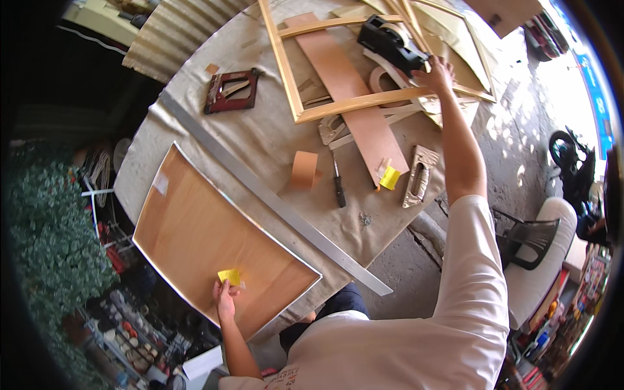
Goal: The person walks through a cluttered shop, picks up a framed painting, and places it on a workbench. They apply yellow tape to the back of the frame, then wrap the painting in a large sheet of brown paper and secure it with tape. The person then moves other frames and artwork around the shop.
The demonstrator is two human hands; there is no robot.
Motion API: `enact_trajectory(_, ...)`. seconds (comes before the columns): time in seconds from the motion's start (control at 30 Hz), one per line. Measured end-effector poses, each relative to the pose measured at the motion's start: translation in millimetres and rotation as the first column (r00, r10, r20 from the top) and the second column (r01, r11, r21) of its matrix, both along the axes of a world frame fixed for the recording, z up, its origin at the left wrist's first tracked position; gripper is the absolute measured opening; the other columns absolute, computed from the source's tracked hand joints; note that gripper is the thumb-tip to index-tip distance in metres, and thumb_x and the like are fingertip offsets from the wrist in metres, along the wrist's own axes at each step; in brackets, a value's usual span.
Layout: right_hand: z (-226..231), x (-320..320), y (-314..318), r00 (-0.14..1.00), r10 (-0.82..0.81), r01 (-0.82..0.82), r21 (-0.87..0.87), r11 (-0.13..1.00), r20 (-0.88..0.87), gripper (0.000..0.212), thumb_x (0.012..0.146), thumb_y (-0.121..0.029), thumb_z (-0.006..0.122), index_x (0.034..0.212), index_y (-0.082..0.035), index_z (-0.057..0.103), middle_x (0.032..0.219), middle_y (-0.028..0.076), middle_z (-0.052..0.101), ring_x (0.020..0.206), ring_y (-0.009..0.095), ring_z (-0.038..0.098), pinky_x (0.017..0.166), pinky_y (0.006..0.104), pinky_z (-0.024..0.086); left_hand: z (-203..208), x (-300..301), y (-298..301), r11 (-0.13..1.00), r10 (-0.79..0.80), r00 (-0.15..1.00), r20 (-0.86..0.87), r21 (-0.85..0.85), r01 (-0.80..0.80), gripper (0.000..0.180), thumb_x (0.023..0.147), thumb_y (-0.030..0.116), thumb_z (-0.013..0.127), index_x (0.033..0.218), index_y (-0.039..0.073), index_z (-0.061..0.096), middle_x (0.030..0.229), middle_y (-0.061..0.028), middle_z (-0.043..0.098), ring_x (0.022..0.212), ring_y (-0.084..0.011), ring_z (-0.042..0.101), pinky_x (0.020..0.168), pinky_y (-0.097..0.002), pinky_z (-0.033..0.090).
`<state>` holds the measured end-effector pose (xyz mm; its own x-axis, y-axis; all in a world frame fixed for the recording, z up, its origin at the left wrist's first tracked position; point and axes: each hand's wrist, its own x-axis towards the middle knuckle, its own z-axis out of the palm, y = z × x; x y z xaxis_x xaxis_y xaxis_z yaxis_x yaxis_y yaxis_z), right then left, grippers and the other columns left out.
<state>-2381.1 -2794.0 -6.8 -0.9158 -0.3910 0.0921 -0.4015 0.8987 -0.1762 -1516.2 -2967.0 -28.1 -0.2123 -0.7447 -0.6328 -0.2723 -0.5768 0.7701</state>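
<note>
My left hand (225,300) pinches a small yellow paper note (229,277) over the lower part of a thin wooden panel (214,227) with pale edges. The panel lies at the table's near left, with a clear patch (160,184) near its far corner. Stretched far forward, my right hand (437,75) has its fingers closed at the near right end of a black tape dispenser (392,44). Whatever its fingertips hold is too small to make out. Below the dispenser passes a light wooden frame (364,103). Another yellow note (389,178) is on the end of a reddish-brown board (364,123).
A long metal ruler (273,195) crosses the cloth-covered table (260,146), overhanging its near edge. A dark red staple gun (231,91), screwdriver (338,184), metallic staple gun (421,175) and brown sheet piece (304,170) lie about. A black mesh chair (530,240) stands right.
</note>
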Motion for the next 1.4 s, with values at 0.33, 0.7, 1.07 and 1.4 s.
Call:
enact_trajectory(0.33, -5, -30, 2, 0.973, 0.218, -0.229, -0.205, 0.952, -0.077, 0.077, 0.061, -0.052, 0.084, 0.126, -0.017, 0.06, 0.127, 0.007, 0.062, 0.127, 0.028, 0.049, 0.114, 0.0498, 0.019, 1, -11, 2, 0.996, 0.077, 0.994, 0.078, 0.035, -0.08, 0.014, 0.094, 0.024, 0.066, 0.097, 0.013, 0.058, 0.087, -0.0003, 0.069, 0.071, -0.0091, 0.069, 0.053, -0.0221, 0.05)
enact_trajectory(0.7, 91, -7, -81, 0.934, 0.358, -0.351, -0.15, 0.924, 0.016, 0.069, 0.064, -0.044, 0.081, 0.125, -0.023, 0.057, 0.118, 0.004, 0.067, 0.116, 0.027, 0.06, 0.11, 0.0526, 0.027, -7, -9, -1, 0.997, 0.067, 0.994, 0.081, 0.029, -0.069, 0.018, 0.092, 0.028, 0.068, 0.096, 0.013, 0.059, 0.091, -0.0028, 0.071, 0.078, -0.0129, 0.072, 0.054, -0.0215, 0.05)
enact_trajectory(1.07, 213, 174, -27, 0.82, 0.503, -0.56, -0.203, 0.803, -0.275, 0.07, 0.067, -0.025, 0.082, 0.129, -0.012, 0.054, 0.11, 0.009, 0.062, 0.105, 0.025, 0.06, 0.095, 0.0447, 0.044, -3, -8, 0, 0.999, -0.009, 1.0, -0.016, -0.04, 0.009, 0.02, 0.093, 0.027, 0.067, 0.099, 0.01, 0.057, 0.093, -0.0041, 0.071, 0.082, -0.016, 0.072, 0.056, -0.0228, 0.054)
enact_trajectory(1.4, 217, 424, 29, 0.838, 0.537, -0.509, -0.49, 0.707, -0.095, 0.07, 0.058, -0.015, 0.087, 0.121, -0.003, 0.059, 0.115, 0.012, 0.061, 0.107, 0.028, 0.059, 0.094, 0.0366, 0.047, -19, 2, 6, 0.989, -0.124, 0.961, -0.247, -0.11, 0.099, 0.021, 0.094, 0.023, 0.067, 0.103, 0.007, 0.057, 0.096, -0.0043, 0.067, 0.077, -0.0146, 0.07, 0.06, -0.025, 0.057)
